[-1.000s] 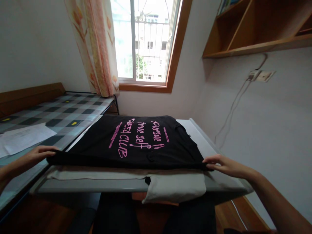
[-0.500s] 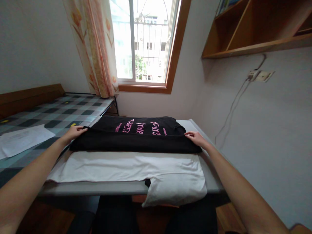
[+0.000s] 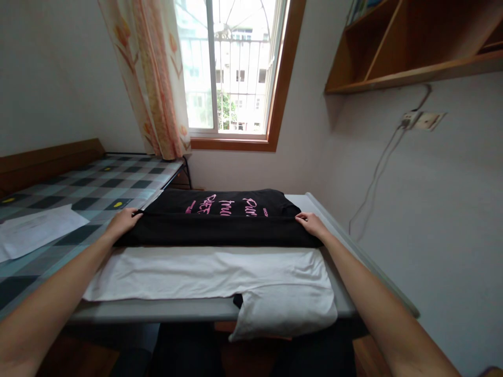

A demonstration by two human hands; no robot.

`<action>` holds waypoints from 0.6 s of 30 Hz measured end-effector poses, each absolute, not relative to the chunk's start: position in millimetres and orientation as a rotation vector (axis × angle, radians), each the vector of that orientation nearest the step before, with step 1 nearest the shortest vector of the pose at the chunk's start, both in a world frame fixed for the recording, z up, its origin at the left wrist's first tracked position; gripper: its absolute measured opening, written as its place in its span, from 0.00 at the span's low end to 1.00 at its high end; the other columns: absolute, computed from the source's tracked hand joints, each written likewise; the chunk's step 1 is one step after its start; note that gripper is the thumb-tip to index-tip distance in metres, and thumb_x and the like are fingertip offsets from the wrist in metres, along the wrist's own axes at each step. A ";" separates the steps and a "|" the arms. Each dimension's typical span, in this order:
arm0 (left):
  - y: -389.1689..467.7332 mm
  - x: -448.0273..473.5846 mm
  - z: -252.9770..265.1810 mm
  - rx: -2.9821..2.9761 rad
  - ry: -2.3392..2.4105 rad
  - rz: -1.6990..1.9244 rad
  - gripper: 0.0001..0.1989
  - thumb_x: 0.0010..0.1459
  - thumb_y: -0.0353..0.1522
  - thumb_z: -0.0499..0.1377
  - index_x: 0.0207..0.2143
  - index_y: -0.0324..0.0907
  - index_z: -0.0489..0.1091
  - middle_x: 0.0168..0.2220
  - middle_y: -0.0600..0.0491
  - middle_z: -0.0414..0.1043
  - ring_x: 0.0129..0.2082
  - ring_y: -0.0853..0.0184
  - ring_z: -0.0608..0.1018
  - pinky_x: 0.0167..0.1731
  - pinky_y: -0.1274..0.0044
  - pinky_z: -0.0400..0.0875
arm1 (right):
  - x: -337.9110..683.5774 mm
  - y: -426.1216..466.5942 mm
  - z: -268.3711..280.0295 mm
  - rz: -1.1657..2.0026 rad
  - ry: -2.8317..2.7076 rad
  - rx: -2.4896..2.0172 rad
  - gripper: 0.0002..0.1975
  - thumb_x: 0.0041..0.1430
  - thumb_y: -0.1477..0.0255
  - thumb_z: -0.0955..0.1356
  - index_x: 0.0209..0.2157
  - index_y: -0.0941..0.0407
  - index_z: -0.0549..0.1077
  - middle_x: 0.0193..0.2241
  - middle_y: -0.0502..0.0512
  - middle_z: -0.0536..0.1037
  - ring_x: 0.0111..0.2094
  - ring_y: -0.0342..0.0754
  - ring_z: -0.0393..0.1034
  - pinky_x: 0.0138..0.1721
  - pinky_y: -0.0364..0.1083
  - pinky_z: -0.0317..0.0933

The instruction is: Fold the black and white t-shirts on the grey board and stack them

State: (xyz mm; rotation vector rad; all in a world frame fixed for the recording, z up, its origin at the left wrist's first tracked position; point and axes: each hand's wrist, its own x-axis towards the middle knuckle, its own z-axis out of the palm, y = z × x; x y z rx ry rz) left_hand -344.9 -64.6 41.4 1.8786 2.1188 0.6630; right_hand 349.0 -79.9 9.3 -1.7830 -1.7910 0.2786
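A black T-shirt with pink lettering lies sideways on the table, its near part folded over so the edge crosses the print. My left hand pinches the left end of that folded edge. At the right end, my right hand grips the same edge between thumb and fingers. Closer to me is a white garment laid flat, and its sleeve-like part hangs over the table's front edge. A small black bit shows beside that hanging part.
The light grey table stands against the right wall. To the left is a bed with a checked cover and white papers. A curtain hangs by the window; a wooden shelf and socket are on the right.
Both hands keep hold of the black T-shirt's folded edge. The edge has moved slightly, covering a bit more of the pink lettering. My left hand has shifted slightly rightward and down.
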 end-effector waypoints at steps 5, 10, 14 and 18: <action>-73.2 -335.5 46.3 1.995 2.347 0.340 0.27 0.63 0.44 0.49 0.52 0.30 0.69 0.49 0.35 0.73 0.46 0.51 0.76 0.38 0.72 0.65 | 344.8 -81.8 2.9 0.213 -1.808 -1.844 0.10 0.57 0.66 0.66 0.34 0.53 0.80 0.37 0.58 0.82 0.41 0.56 0.76 0.43 0.51 0.66; -78.5 -332.8 47.9 1.953 2.387 0.285 0.30 0.64 0.46 0.48 0.55 0.31 0.67 0.50 0.35 0.72 0.45 0.53 0.75 0.37 0.73 0.65 | 346.7 -83.4 1.4 0.228 -1.788 -1.834 0.11 0.57 0.66 0.66 0.35 0.54 0.80 0.37 0.59 0.82 0.41 0.55 0.76 0.43 0.50 0.67; -81.4 -323.0 46.6 1.851 2.476 0.225 0.28 0.65 0.46 0.46 0.57 0.36 0.65 0.52 0.36 0.71 0.47 0.52 0.75 0.37 0.72 0.66 | 343.4 -86.7 -3.1 0.196 -1.759 -1.854 0.12 0.58 0.66 0.65 0.37 0.54 0.79 0.40 0.59 0.82 0.44 0.56 0.75 0.45 0.51 0.66; -86.1 -309.9 43.7 1.746 2.598 0.225 0.26 0.64 0.45 0.47 0.56 0.40 0.66 0.51 0.39 0.73 0.47 0.51 0.76 0.38 0.71 0.68 | 340.7 -90.2 -6.6 0.139 -1.758 -1.840 0.12 0.59 0.66 0.65 0.38 0.53 0.79 0.41 0.58 0.81 0.44 0.55 0.75 0.46 0.51 0.66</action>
